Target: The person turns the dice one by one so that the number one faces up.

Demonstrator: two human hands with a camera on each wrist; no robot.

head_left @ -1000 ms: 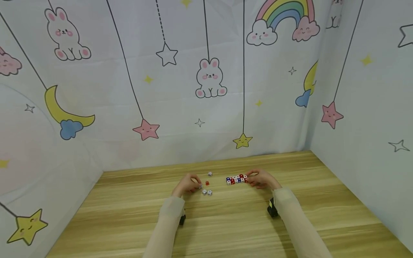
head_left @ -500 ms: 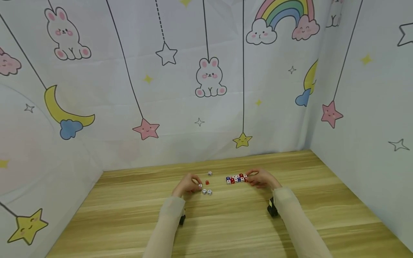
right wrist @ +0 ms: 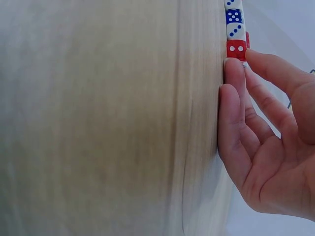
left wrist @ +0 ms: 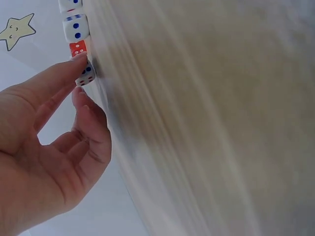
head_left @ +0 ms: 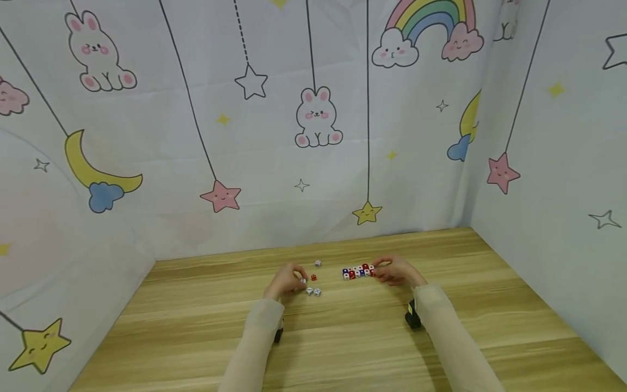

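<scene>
At the left of the loose dice, my left hand [head_left: 286, 280] pinches a white die [left wrist: 86, 74] with its thumb and a finger. Near it lie a red die [head_left: 314, 277], two white dice [head_left: 313, 292] side by side, and another white die [head_left: 318, 263] farther back. To the right stands a compact block of red, white and blue dice [head_left: 357, 272], in two rows. My right hand [head_left: 397, 270] holds the block's right end, fingertips against a red end die [right wrist: 236, 49]. Its fingers partly hide that end.
The wood-grain table [head_left: 343, 337] reaches back to a white cloth wall [head_left: 264, 218] printed with rabbits and stars. A second cloth wall [head_left: 553, 207] borders the right side. Black wrist camera mounts [head_left: 413, 316] sit under both sleeves.
The die in my left hand has turned slightly to show another face. My right hand stays at the end of the block, and the other dice have not moved.
</scene>
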